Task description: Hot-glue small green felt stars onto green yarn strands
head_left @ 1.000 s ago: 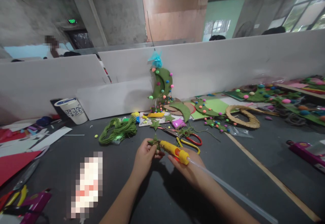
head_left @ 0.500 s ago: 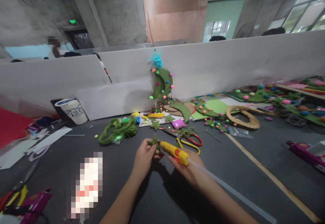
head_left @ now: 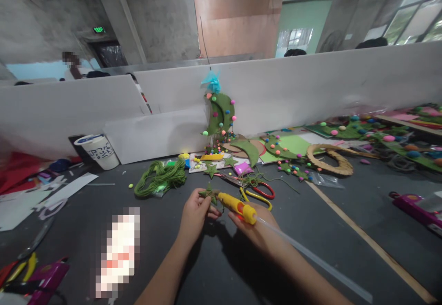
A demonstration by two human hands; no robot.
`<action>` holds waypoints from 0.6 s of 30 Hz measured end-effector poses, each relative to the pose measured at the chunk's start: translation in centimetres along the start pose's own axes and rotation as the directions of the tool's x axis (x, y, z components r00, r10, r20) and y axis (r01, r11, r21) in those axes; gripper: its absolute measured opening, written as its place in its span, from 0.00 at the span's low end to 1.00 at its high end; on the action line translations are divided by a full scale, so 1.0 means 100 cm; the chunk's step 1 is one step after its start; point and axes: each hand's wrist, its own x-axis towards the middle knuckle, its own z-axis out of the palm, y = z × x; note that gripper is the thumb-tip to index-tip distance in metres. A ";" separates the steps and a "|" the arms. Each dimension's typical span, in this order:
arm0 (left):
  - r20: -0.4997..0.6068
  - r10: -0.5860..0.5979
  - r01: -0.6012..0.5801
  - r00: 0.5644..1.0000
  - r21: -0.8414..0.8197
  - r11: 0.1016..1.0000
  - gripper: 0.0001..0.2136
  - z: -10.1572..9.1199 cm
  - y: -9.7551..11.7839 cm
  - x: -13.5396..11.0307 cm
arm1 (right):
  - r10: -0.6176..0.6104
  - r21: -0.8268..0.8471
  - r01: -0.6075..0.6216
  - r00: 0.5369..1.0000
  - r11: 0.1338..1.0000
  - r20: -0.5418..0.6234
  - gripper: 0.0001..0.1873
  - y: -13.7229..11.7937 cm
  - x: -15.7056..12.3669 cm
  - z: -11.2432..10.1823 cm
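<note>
Between the fingers and thumb of my left hand (head_left: pixel 197 213) is a small green felt star (head_left: pixel 210 194). My right hand (head_left: pixel 255 226) grips a yellow hot glue gun (head_left: pixel 238 207), whose dark nozzle meets or almost meets the star; the exact contact is too small to tell. A long clear glue stick (head_left: pixel 311 254) sticks out of the gun's back end over my right forearm. Just beyond my hands lie scissors (head_left: pixel 257 196) with red and yellow handles. Another green star (head_left: pixel 211 171) and a bundle of green yarn (head_left: pixel 160 178) lie farther back on the dark table.
A felt moon with pompoms (head_left: pixel 224 111) stands against the white partition (head_left: pixel 293 79). A patterned cup (head_left: pixel 101 150) is at the back left, a straw-coloured wrapped ring (head_left: pixel 329 160) at the back right. Purple devices lie at both sides. A wooden strip (head_left: pixel 373 240) crosses the right side.
My left hand has shifted the star very slightly. The glue gun stays at it in my right hand. At the far left, the red material has drawn back, uncovering small items.
</note>
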 end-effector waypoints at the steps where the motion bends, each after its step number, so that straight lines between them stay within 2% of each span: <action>1: 0.000 -0.003 0.003 1.000 -0.003 1.000 0.11 0.000 0.000 0.000 | 0.012 -0.014 -0.012 1.000 1.000 0.003 0.15 0.000 0.000 0.000; 7: 0.016 0.010 -0.010 1.000 -0.001 1.000 0.11 -0.001 -0.004 0.002 | 0.061 -0.008 -0.061 0.998 0.998 0.014 0.15 -0.002 0.001 -0.004; 18: 0.012 0.001 -0.001 1.000 -0.003 1.000 0.13 -0.001 -0.001 0.001 | 0.031 -0.030 -0.031 0.999 0.999 -0.018 0.16 0.010 0.003 -0.001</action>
